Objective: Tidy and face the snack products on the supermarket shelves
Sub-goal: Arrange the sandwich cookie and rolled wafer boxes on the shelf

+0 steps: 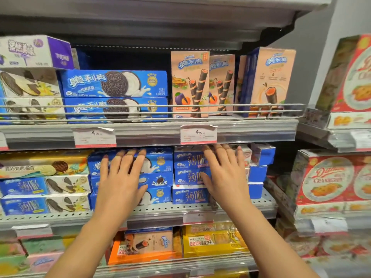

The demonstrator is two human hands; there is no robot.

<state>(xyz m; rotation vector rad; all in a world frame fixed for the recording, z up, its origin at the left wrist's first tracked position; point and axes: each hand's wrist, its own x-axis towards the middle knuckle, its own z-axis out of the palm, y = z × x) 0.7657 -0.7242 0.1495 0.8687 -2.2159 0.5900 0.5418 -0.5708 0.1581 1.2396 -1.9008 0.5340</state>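
On the middle shelf stands a stack of three blue Oreo boxes [158,173]; my left hand [122,177] lies flat against their fronts with fingers spread. Beside them on the right is a stack of blue thin-biscuit boxes [189,177], and my right hand [224,173] presses on their fronts with straight fingers. More blue boxes [261,157] behind my right hand are turned at an angle, end faces outward.
The upper shelf [251,131] carries blue Oreo boxes [114,83] and upright peach wafer-roll boxes [190,85] behind a wire rail. Yellow and white-blue boxes [44,183] fill the middle shelf's left. Orange and yellow packs [210,241] lie below. Red cookie boxes [329,177] stand at right.
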